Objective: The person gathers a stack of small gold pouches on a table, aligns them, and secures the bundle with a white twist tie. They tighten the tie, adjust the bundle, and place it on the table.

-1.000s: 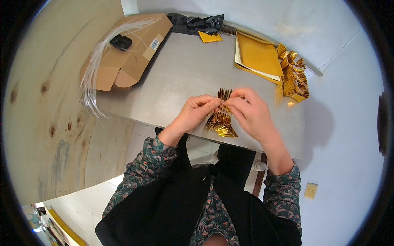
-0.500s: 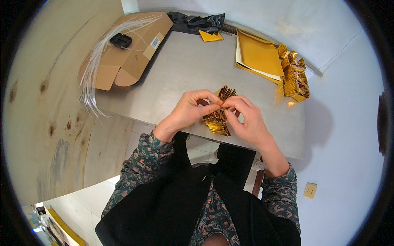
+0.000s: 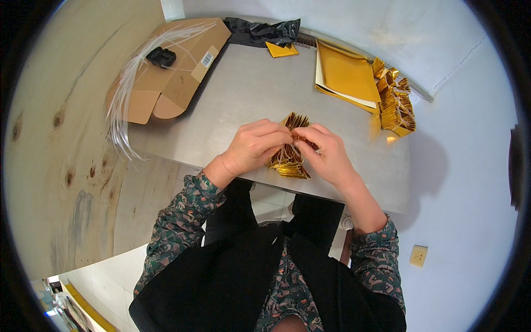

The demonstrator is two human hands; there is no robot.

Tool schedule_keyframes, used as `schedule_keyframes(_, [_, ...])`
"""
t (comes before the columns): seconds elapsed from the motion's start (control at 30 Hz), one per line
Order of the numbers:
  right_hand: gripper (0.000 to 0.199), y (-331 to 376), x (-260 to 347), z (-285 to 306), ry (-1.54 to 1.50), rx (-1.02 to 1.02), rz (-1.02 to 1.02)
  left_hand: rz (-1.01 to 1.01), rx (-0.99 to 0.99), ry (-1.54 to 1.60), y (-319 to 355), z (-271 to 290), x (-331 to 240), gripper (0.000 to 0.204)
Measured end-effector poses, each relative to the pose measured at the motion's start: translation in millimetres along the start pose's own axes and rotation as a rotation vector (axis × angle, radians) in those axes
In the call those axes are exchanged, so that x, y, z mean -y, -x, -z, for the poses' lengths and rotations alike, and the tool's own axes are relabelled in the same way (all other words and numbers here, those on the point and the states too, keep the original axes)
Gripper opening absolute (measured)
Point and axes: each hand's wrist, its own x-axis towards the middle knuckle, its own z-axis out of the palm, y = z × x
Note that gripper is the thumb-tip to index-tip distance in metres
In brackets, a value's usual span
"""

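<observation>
A bundle of accordion-folded gold foil paper (image 3: 290,169) lies near the front edge of the grey table, its pleats fanned out at both ends. A thin pale plastic strip (image 3: 295,149) runs round its narrow middle. My left hand (image 3: 255,145) comes in from the left, fingertips pinched at that middle. From the right, my right hand (image 3: 326,154) meets it, thumb and forefinger closed at the same spot. Both seem to pinch the strip's ends, though the fingers cover most of them.
A cardboard box (image 3: 177,88) at the left carries long clear plastic strips (image 3: 124,99) and a black object (image 3: 161,57). Black plastic (image 3: 260,32) and a small gold piece (image 3: 282,50) lie at the back. Gold sheets (image 3: 348,72) and several tied gold bundles (image 3: 396,105) are back right.
My hands have drawn closer together over the bundle's middle, the left one turning with its knuckles up. The bundle has shifted slightly left.
</observation>
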Motion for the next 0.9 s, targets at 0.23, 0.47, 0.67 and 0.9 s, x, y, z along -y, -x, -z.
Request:
schedule_keyframes(0.23, [0.015, -9, -8, -5, -0.305, 0.056, -0.149, -0.072, -0.053, -0.052, 2, 1, 4, 0.021])
schedule_keyframes(0.47, [0.014, -21, -8, -13, -0.351, 0.133, -0.229, -0.126, -0.06, -0.126, 9, 7, 16, 0.023])
schedule_keyframes(0.67, [0.016, -34, -1, -22, -0.267, 0.231, -0.219, -0.12, -0.109, -0.115, 21, 17, 23, 0.025])
schedule_keyframes(0.9, [0.013, -42, 7, -35, -0.276, 0.238, -0.258, -0.056, -0.112, 0.008, 29, 28, 30, 0.026])
